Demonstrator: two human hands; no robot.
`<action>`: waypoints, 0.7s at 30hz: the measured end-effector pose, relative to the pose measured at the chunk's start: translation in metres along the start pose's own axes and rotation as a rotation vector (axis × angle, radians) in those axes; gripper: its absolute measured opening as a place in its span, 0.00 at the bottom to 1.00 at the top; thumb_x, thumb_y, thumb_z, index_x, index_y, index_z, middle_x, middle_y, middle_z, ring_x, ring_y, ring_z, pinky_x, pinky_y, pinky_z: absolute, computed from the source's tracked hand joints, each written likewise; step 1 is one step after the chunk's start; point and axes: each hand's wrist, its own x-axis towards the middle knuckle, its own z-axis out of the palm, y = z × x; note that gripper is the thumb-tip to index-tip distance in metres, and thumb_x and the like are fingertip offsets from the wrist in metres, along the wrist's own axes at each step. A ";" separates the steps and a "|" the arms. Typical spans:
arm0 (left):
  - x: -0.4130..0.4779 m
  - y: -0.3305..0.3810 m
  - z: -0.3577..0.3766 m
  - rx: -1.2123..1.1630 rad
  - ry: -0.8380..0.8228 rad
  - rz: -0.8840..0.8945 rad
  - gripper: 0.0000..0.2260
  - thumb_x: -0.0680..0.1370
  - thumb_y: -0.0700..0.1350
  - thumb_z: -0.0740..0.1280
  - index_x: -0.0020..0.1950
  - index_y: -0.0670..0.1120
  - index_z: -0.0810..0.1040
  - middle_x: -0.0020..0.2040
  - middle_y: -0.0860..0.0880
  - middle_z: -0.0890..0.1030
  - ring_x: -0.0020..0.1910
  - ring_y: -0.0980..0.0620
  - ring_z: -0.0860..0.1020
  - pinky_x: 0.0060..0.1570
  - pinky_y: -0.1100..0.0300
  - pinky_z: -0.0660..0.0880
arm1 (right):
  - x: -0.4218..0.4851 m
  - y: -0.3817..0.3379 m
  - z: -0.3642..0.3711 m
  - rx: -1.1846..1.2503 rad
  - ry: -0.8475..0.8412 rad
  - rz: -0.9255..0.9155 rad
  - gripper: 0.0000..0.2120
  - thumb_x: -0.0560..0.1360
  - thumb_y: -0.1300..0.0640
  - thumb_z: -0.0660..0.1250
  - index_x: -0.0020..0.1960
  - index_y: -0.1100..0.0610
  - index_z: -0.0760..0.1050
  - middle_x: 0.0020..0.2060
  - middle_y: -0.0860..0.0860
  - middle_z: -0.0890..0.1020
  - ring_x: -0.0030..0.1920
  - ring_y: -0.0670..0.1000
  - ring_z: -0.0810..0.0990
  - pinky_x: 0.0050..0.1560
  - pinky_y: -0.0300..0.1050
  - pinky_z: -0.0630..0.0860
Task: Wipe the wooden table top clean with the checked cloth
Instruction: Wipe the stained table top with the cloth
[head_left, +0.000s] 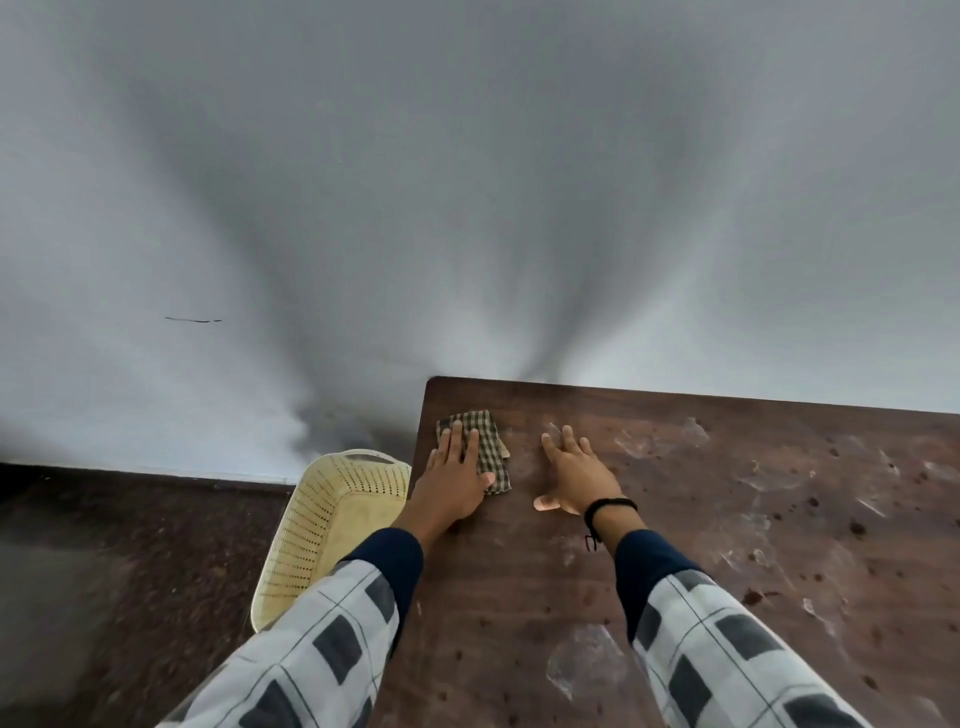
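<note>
The dark wooden table top (675, 545) fills the lower right and carries pale smears and dark spots. A folded checked cloth (488, 447), green and beige, lies near the table's far left corner. My left hand (454, 478) presses flat on the cloth, fingers spread over its left part and thumb on its near edge. To the right of the cloth, my right hand (576, 475) rests flat on the bare wood with fingers apart and holds nothing. A black band circles the right wrist.
A pale yellow perforated plastic basket (322, 525) stands on the dark floor just left of the table's left edge. A grey wall runs behind the table's far edge. Whitish smears (660, 441) mark the wood right of my hands.
</note>
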 end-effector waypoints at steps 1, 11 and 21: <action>0.004 -0.002 -0.003 -0.007 0.005 -0.011 0.34 0.85 0.57 0.52 0.81 0.45 0.36 0.80 0.42 0.33 0.79 0.43 0.35 0.77 0.48 0.41 | -0.001 0.001 0.001 0.004 -0.002 0.001 0.54 0.72 0.45 0.77 0.83 0.49 0.43 0.82 0.53 0.41 0.81 0.61 0.44 0.76 0.58 0.61; 0.052 -0.032 -0.048 -0.043 0.034 -0.053 0.33 0.85 0.57 0.52 0.82 0.46 0.38 0.80 0.43 0.33 0.80 0.44 0.36 0.77 0.48 0.40 | 0.006 0.002 -0.005 -0.033 0.027 -0.017 0.54 0.70 0.44 0.78 0.83 0.49 0.45 0.82 0.54 0.43 0.81 0.62 0.47 0.71 0.60 0.69; 0.045 -0.027 -0.041 0.007 -0.009 -0.063 0.33 0.85 0.56 0.50 0.81 0.46 0.36 0.79 0.42 0.31 0.79 0.44 0.34 0.77 0.48 0.39 | 0.004 0.002 -0.002 -0.040 0.034 -0.016 0.54 0.70 0.44 0.79 0.83 0.48 0.47 0.82 0.54 0.44 0.81 0.62 0.49 0.70 0.60 0.71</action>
